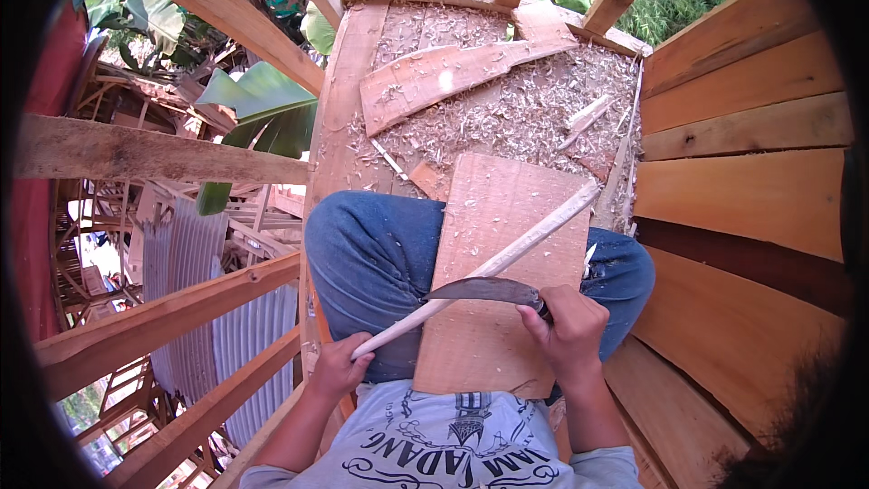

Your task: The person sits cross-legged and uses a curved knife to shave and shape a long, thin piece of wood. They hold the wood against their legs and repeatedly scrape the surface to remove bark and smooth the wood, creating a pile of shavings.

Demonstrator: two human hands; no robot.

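Observation:
My left hand [339,366] is closed round the near end of a pale, peeled wooden stick [541,230]. The stick runs slantwise up to the right across a flat wooden board [484,344] lying on my lap. In my right hand [574,322] is the handle of a curved knife [489,289] with a dark blade. That blade points left and crosses over the stick, a little beyond my left hand. Whether its edge touches the wood I cannot tell. My fingers hide most of the knife's handle.
Wood shavings [534,109] cover the plank floor ahead. A large cut plank [434,81] lies there among smaller offcuts [588,118]. Wooden rails [163,149] stand at the left and front, with corrugated sheets [186,258] below. A board wall [742,195] rises on the right.

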